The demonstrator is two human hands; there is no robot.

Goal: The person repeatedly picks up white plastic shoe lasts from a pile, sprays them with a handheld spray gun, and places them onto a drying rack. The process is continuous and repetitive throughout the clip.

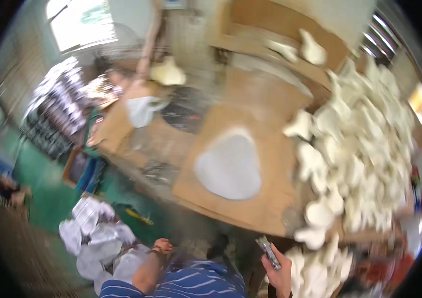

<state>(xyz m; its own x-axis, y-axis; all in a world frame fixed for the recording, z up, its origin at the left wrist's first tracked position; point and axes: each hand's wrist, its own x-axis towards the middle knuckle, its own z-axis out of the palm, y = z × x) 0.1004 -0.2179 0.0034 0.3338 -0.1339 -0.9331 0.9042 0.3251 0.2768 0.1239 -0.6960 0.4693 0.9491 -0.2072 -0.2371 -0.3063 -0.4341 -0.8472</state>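
My right hand (281, 274), low at the right of my body, grips a small silvery metal tool (269, 254) that looks like a stapler, its end pointing up and left. My left hand (163, 245) hangs at the table's near edge, fingers loosely curled, with nothing visible in it. In front of me a rounded, roughly triangular grey-white piece (231, 166) with a cream upper edge lies flat on a brown board (276, 198). Both hands are apart from it.
Cream, saddle-shaped pieces (365, 154) are heaped at the right, with more cream pieces (315, 273) below. White-covered pieces (102, 243) are piled at lower left. Another person's arm (146, 54) reaches to the table's far left, near a white piece (141, 110). A box (78, 166) stands on the green floor.
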